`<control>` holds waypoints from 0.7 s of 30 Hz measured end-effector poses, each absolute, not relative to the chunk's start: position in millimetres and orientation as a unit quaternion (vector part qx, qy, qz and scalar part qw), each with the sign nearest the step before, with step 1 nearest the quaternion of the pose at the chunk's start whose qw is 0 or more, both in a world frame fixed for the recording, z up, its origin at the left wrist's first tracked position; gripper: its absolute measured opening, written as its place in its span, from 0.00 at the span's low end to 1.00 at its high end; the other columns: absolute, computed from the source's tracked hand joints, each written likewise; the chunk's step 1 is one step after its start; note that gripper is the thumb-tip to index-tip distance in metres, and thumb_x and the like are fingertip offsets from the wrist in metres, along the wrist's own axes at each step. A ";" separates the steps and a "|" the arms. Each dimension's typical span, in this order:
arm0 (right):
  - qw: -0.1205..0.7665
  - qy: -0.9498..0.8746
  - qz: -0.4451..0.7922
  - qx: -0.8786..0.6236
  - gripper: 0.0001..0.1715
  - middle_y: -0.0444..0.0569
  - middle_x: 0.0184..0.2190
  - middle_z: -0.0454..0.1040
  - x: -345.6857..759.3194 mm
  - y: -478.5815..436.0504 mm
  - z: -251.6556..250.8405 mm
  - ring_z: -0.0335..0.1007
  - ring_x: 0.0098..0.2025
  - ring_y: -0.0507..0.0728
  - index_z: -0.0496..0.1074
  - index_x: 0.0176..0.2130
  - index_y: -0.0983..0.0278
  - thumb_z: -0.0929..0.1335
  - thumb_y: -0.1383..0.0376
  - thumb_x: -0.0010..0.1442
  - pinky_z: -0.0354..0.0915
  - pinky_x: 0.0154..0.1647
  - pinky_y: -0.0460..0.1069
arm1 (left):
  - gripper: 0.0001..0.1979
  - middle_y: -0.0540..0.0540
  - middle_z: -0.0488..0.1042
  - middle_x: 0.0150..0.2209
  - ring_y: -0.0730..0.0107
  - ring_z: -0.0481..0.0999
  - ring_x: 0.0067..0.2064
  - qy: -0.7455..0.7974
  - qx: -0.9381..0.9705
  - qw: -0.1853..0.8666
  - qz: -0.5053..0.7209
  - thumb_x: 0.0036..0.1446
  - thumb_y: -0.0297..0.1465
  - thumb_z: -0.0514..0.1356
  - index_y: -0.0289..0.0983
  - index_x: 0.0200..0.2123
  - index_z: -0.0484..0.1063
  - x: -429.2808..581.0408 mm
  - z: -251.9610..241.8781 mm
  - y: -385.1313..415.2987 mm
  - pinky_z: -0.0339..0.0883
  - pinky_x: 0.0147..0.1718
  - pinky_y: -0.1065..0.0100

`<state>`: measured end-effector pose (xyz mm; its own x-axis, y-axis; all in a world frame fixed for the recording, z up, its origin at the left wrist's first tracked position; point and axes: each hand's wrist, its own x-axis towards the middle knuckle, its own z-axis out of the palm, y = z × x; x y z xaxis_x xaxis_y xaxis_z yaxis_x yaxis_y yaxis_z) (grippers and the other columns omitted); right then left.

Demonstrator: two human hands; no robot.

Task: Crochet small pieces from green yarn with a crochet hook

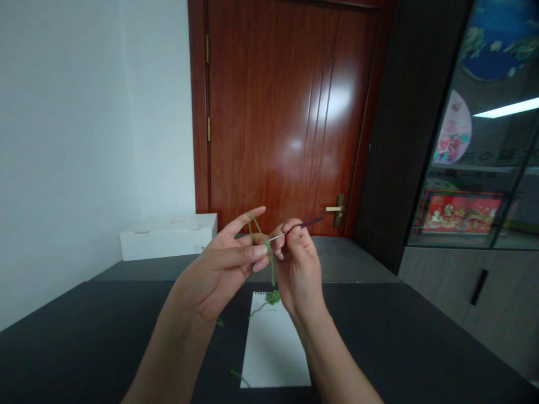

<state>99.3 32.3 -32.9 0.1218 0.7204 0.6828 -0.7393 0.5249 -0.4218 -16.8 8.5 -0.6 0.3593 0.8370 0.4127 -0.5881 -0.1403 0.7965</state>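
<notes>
My left hand [236, 255] pinches green yarn [272, 269] between thumb and fingers. Its index finger is raised, with the strand looped over it, and a short tail hangs below the pinch. My right hand [298, 258] grips the dark handle of a crochet hook [311, 222]. The hook's thin metal shaft points left and meets the yarn at my left fingertips. Beneath the hands, a small green crocheted piece [273, 297] with a loose tail lies at the top of a white spiral notepad [275, 350]. Whether a stitch sits on the hook is too small to tell.
The notepad rests on a dark table [370, 336]. Bits of green yarn [240, 378] lie by its lower left corner. A long white box [168, 235] stands at the back left, before a brown wooden door [286, 112]. To the right is a glass-fronted cabinet [463, 280].
</notes>
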 end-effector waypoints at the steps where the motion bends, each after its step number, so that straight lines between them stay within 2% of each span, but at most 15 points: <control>1: 0.752 -0.451 0.481 0.013 0.15 0.38 0.23 0.64 99.0 31.8 -32.5 0.51 0.23 0.49 0.67 0.32 0.60 0.72 0.55 0.62 0.53 0.27 0.46 | 0.39 0.41 0.78 0.33 0.68 0.73 0.33 0.124 0.506 0.655 0.548 0.48 0.16 0.67 0.31 0.64 0.63 -16.4 0.1 8.0 0.64 0.28 0.72; 6: 0.751 -0.447 0.486 0.029 0.15 0.38 0.23 0.61 99.4 30.9 -30.9 0.47 0.23 0.49 0.65 0.30 0.61 0.71 0.57 0.62 0.50 0.27 0.46 | 0.33 0.36 0.78 0.38 0.67 0.74 0.35 0.133 0.461 0.694 0.536 0.46 0.15 0.66 0.28 0.58 0.70 -15.8 1.6 7.0 0.64 0.27 0.73; 14: 0.738 -0.458 0.496 -0.006 0.19 0.37 0.21 0.53 106.3 29.1 -26.4 0.44 0.22 0.50 0.63 0.27 0.60 0.72 0.53 0.58 0.48 0.25 0.47 | 0.26 0.32 0.77 0.46 0.68 0.75 0.38 0.137 0.439 0.725 0.513 0.44 0.13 0.64 0.25 0.50 0.76 -16.9 -0.6 9.6 0.68 0.30 0.74; 21: 0.730 -0.466 0.500 0.005 0.20 0.37 0.21 0.52 107.5 29.1 -25.0 0.44 0.23 0.51 0.62 0.26 0.60 0.72 0.53 0.59 0.49 0.25 0.47 | 0.24 0.34 0.77 0.42 0.70 0.73 0.35 0.131 0.440 0.724 0.514 0.44 0.13 0.64 0.25 0.48 0.76 -17.1 1.5 11.5 0.67 0.29 0.73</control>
<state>107.5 29.1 -25.0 0.0654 0.7252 0.6854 -0.7344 0.4999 -0.4590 -17.1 11.5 1.5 0.4363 0.8607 0.2623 -0.6296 0.0838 0.7724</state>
